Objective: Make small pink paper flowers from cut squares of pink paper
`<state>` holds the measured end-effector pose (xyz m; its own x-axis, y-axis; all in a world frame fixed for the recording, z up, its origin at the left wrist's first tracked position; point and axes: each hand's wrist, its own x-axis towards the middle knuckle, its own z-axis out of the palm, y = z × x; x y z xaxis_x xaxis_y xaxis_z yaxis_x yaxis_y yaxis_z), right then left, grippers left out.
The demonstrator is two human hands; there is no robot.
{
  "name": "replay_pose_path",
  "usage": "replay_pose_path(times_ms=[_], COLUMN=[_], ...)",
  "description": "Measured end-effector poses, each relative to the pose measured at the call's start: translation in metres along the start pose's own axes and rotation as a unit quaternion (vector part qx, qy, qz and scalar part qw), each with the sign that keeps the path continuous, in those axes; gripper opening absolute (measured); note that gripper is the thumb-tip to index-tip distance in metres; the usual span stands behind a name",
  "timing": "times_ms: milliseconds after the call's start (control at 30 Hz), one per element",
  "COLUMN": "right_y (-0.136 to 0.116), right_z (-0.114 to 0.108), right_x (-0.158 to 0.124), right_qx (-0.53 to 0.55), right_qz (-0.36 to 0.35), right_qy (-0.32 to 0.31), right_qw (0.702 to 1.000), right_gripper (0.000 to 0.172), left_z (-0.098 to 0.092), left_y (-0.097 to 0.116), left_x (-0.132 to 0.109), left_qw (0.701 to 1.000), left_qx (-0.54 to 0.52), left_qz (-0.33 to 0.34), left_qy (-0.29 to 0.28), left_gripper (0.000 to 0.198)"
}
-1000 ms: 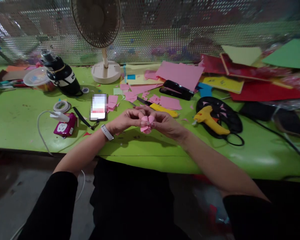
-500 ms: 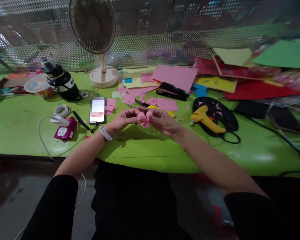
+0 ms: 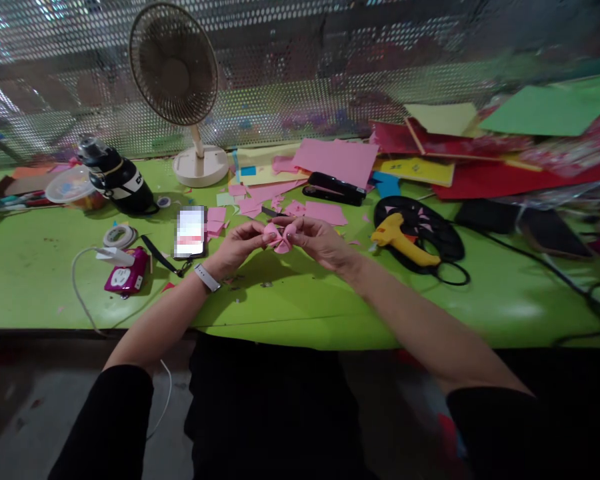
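Between both hands is a small pink folded paper piece (image 3: 282, 244) with curled, petal-like flaps. My left hand (image 3: 244, 241) pinches its left side between thumb and fingers. On the right side, my right hand (image 3: 318, 241) pinches it the same way. They hold it above the green table (image 3: 280, 300), near the front edge. Just behind the hands lie pink paper sheets (image 3: 326, 213) and small scraps. A dark blade or tool tip (image 3: 270, 211) shows there too, partly hidden by the right hand.
A yellow glue gun (image 3: 405, 243) rests on a black tray (image 3: 450, 233) at right. Behind are a black stapler (image 3: 334, 189) and stacked coloured paper (image 3: 335, 160). Leftward stand a phone (image 3: 190, 232), a fan (image 3: 200, 165), a black bottle (image 3: 123, 183), a tape roll (image 3: 119, 236) and a purple power adapter (image 3: 127, 273).
The view has shifted slightly, so the table items sit lower and further left. Both hands keep hold of the pink paper piece, whose flaps now look more spread and turned toward me.
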<state>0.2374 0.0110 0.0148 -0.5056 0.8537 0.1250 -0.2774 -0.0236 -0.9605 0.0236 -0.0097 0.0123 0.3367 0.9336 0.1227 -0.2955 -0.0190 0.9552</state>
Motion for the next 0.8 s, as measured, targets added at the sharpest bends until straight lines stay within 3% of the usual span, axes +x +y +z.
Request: replay_pose_path(times_ms=[200, 600, 700, 800], right_y=[0.0, -0.006, -0.007, -0.008], right_z=[0.004, 0.009, 0.005, 0.002], right_x=[-0.002, -0.008, -0.008, -0.007], right_qx=[-0.025, -0.035, -0.064, -0.107], right_qz=[-0.001, -0.019, -0.019, -0.017], right_qy=[-0.007, -0.049, -0.061, -0.057], right_qw=[1.0, 0.998, 0.996, 0.992], right_gripper=[0.025, 0.019, 0.018, 0.024], left_z=[0.009, 0.015, 0.013, 0.01], left_y=[0.005, 0.014, 0.017, 0.019], left_x=[-0.005, -0.011, -0.009, -0.006], left_qw=[0.998, 0.994, 0.991, 0.968], left_qx=[0.034, 0.034, 0.087, 0.213], left_qz=[-0.02, -0.025, 0.008, 0.101], left_qy=[-0.058, -0.098, -0.099, -0.088], left_gripper=[0.028, 0.025, 0.026, 0.023])
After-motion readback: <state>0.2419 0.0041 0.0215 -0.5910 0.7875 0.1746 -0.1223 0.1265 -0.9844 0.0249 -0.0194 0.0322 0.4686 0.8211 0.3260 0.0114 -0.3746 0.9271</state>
